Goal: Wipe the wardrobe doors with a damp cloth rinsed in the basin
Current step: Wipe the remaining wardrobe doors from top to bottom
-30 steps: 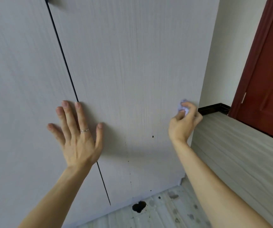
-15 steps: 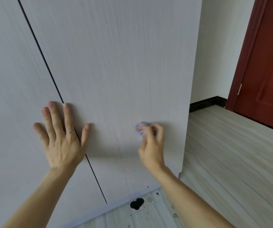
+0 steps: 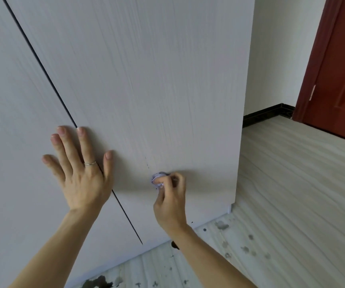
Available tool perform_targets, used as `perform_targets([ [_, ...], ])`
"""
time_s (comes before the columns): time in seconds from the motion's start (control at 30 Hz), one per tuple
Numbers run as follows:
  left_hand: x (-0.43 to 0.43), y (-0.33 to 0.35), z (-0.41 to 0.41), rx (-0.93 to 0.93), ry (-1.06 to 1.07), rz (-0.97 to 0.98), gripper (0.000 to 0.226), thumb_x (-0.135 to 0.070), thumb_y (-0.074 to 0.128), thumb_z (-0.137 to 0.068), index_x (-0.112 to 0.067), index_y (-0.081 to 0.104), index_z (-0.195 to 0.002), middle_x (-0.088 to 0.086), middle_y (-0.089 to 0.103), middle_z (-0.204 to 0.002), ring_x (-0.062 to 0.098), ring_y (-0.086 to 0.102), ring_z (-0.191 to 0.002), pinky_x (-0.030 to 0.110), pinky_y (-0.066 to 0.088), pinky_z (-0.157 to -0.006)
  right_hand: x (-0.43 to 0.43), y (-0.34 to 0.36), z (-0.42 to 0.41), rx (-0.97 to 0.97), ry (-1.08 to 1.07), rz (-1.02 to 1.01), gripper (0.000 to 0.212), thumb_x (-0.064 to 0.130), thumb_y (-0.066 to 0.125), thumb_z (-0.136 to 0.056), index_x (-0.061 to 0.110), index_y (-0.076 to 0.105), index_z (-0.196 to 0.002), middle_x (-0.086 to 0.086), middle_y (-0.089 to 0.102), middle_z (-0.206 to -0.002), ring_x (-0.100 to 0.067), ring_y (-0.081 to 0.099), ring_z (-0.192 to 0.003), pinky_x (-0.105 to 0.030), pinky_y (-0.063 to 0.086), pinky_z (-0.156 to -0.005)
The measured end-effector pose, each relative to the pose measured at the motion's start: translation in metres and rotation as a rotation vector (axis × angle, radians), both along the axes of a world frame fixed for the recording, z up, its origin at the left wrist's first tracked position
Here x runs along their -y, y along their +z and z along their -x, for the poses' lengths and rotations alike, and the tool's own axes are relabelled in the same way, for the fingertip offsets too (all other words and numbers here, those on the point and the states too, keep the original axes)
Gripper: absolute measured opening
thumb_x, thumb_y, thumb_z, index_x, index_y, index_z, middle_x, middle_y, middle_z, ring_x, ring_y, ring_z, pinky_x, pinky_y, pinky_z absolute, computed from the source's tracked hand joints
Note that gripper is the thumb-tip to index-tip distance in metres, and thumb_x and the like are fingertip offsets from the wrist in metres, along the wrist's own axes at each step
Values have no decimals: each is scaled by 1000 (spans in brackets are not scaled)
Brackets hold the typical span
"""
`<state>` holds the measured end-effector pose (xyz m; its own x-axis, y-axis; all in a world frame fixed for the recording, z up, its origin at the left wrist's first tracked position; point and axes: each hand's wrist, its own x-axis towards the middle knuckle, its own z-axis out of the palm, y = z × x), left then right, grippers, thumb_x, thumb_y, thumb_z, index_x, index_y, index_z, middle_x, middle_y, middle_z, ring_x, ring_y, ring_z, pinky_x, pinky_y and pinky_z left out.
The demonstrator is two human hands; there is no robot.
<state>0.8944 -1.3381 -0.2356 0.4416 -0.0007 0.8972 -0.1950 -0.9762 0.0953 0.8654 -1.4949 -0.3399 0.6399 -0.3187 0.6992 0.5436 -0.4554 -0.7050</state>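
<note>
Shifted leftward, right hand (image 3: 170, 201) pinches balled cloth (image 3: 157, 179) against wardrobe door (image 3: 146, 90), lower centre; left hand (image 3: 80, 173) lies flat, fingers spread.

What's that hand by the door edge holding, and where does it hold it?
The right hand pinches a small bunched lilac cloth at its lower right side. The left hand holds nothing.

left hand (image 3: 80, 175) flat on wardrobe doors (image 3: 146, 90) — right hand (image 3: 170, 196) pinches cloth (image 3: 157, 179)

Only thing worn here is a thin silver ring (image 3: 90, 163), plain band, sitting low on the index finger of the left hand (image 3: 80, 179). Nails short and rounded. Both forearms (image 3: 63, 246) bare, right hand (image 3: 170, 200) bare too.
</note>
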Motion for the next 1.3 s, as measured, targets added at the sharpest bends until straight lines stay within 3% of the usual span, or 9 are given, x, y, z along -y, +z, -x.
perform_targets([
  [0.2, 12, -21, 7, -48, 16, 0, 78, -45, 38, -105, -16, -9, -159, 26, 4, -165, 38, -2, -153, 66, 1, -118, 110, 6, -30, -200, -311, -409, 54, -4, 41, -80, 48, 55, -88, 29, 43, -115, -34, 63, -88, -48, 59, -66],
  [0.3, 9, -23, 10, -67, -5, -10, 80, -49, 37, -103, -17, -11, -159, 25, 1, -165, 31, -12, -154, 66, -1, -119, 141, 14, -33, -302, -388, -515, 42, -8, 39, -89, 29, 57, -95, 8, 42, -122, -7, 65, -74, -32, 58, -53],
  [0.43, 6, -22, 9, -63, -4, -33, 82, -49, 38, -102, -16, -9, -160, 27, 2, -165, 25, -17, -153, 64, -3, -119, 102, 21, -30, -211, -379, -447, 45, -13, 46, -86, 29, 59, -94, 3, 39, -119, -27, 65, -92, -42, 59, -70],
  [0.7, 13, -27, 3, -45, 40, -10, 77, -43, 39, -103, -4, 4, -159, 32, 5, -162, 41, -2, -151, 65, -3, -117, 80, 14, -20, -25, -193, -84, 41, -14, 45, -81, 17, 65, -100, -1, 42, -121, -8, 55, -104, -12, 45, -91],
  [0.8, 15, -26, 6, -50, 18, -10, 77, -44, 40, -103, -6, 4, -160, 29, 6, -163, 38, -3, -153, 61, -5, -119, 107, 31, -29, -148, -339, -339, 48, -10, 43, -90, 34, 58, -97, -6, 40, -128, -4, 60, -97, -42, 60, -76],
  [0.87, 8, -29, 10, -54, 19, -35, 78, -41, 43, -102, -12, 1, -161, 25, 4, -165, 31, -6, -155, 58, -6, -120, 96, 49, -29, -103, -358, -360, 45, -11, 42, -91, 30, 59, -100, -10, 40, -130, 3, 60, -95, -43, 60, -76],
  [0.97, -7, -49, 15, -71, 15, -109, 78, -38, 46, -101, -15, 2, -161, 10, -6, -168, 24, -9, -155, 57, -6, -121, 55, 72, -27, 83, -319, -252, 35, -15, 45, -88, 8, 67, -102, -18, 46, -123, 9, 51, -104, -19, 49, -88],
  [1.1, -26, -67, 15, -64, 39, -229, 76, -43, 43, -101, -18, 4, -161, 3, -13, -168, 21, -6, -156, 53, -6, -122, 8, 33, -24, 201, -84, 143, 38, -11, 44, -88, 9, 74, -101, -13, 50, -117, -33, 56, -102, -34, 50, -89],
  [1.3, -30, -71, 15, -50, 18, -232, 77, -45, 46, -100, -22, 6, -162, 1, -9, -169, 20, -3, -156, 54, -1, -123, 14, -32, 0, -7, 81, 428, 51, -23, 52, -74, 13, 70, -105, -2, 45, -118, -33, 55, -101, -36, 49, -85],
])
